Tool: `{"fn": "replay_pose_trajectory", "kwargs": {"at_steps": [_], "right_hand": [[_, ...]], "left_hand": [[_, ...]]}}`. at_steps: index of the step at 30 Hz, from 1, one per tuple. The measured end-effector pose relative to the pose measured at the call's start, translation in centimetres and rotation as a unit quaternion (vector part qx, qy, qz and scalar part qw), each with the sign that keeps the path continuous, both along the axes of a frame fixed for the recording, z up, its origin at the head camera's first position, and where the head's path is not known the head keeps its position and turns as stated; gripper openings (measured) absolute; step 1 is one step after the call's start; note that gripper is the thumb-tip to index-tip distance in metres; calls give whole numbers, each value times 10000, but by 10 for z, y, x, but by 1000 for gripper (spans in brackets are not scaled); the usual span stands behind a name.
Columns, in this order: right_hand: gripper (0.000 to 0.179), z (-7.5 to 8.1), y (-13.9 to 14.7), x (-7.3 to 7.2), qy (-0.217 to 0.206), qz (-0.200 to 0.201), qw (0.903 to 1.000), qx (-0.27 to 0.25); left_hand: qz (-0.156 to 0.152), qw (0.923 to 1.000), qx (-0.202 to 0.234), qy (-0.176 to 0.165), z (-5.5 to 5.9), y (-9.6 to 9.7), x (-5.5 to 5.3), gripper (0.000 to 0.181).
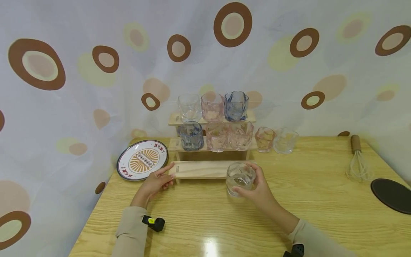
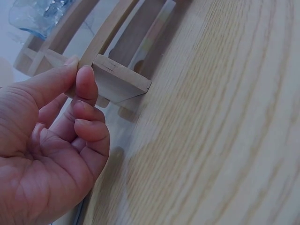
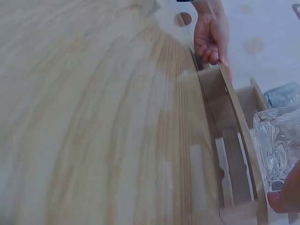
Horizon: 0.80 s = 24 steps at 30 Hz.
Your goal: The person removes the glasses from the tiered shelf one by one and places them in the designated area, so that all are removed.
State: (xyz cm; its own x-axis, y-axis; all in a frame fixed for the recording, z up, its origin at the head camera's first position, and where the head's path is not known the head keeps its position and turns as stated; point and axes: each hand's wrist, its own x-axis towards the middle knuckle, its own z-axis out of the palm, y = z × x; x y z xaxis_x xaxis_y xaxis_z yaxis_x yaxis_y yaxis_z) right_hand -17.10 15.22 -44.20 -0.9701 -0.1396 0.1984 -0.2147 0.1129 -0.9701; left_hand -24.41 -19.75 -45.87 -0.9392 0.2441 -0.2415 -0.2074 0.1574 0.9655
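A three-tier wooden rack (image 1: 199, 169) stands on the table. My left hand (image 1: 154, 185) pinches the left end of its lowest shelf (image 2: 104, 40) between thumb and index finger, the other fingers curled beneath. A clear faceted glass (image 1: 237, 184) is in my right hand (image 1: 261, 191), with the thumb on its near side and fingers round the far right. The glass is over the right end of the lowest shelf; whether it touches the wood I cannot tell. In the right wrist view that glass (image 3: 269, 140) is beside the shelf edge, with only part of my right hand visible.
The top tier bears a clear, a pink and a blue glass (image 1: 236, 107). A blue glass (image 1: 191, 137) and two pink glasses (image 1: 217, 137) fill the middle tier. To its right stand a small pink glass (image 1: 265, 141) and a clear one (image 1: 285, 142). Plates (image 1: 123, 166), a whisk (image 1: 357, 157) and a black disc (image 1: 391, 196) lie sideways.
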Motion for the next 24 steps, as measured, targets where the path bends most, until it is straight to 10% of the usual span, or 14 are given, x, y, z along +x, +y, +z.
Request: {"fn": "replay_pose_trajectory", "kwargs": {"at_steps": [11, 24], "right_hand": [[81, 10, 77, 5, -236, -863, 9937, 677], [83, 10, 171, -31, -244, -2291, 9623, 1442]], "left_hand": [[31, 10000, -31, -44, 0, -1, 0, 56], [52, 10000, -15, -43, 0, 0, -2, 56]]}}
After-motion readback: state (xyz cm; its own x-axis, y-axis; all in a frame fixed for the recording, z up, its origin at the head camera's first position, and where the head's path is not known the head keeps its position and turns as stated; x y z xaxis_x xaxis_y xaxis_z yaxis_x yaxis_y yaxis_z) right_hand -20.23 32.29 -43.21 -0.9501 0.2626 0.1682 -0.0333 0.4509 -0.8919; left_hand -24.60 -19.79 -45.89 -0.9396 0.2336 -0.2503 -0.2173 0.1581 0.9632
